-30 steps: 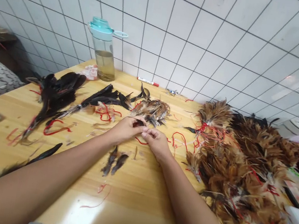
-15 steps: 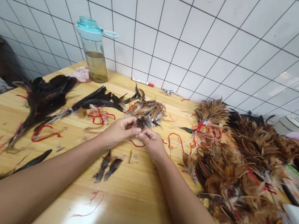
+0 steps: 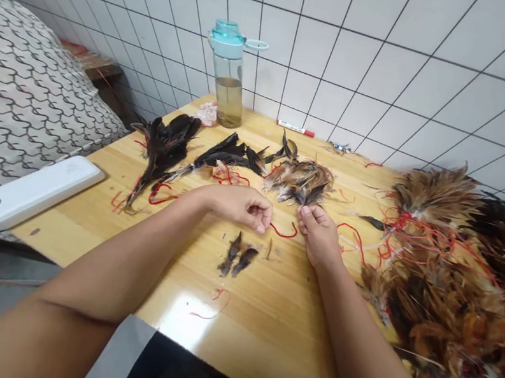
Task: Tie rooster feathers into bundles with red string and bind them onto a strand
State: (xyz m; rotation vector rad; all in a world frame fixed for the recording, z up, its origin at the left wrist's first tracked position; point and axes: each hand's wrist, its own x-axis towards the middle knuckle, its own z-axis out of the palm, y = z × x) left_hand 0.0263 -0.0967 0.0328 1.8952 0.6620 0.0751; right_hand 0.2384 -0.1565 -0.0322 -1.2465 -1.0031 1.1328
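My right hand [image 3: 317, 232] pinches the quill end of a dark feather [image 3: 308, 194] between thumb and fingertips. Its vane lies against the front of a loose pile of brown and grey feathers [image 3: 291, 175]. To the left, my left hand [image 3: 243, 207] hovers over the table with its fingers curled in toward the thumb; whether anything is in them is hidden. A red thread [image 3: 284, 232] lies between the two hands. Nearer to me, two small dark feathers [image 3: 232, 253] rest side by side on the wood.
Bundles of black feathers [image 3: 165, 145] lie at left, large brown feather bunches [image 3: 461, 301] tied with red thread at right. A water bottle [image 3: 230, 92] and a marker [image 3: 294, 128] are by the tiled wall. A white power bank [image 3: 34, 191] with a cable overhangs the left edge.
My hands, together at the dark feather before, are now apart; my left hand has drawn away to the left. The view has turned left, bringing in the power bank and patterned cloth.
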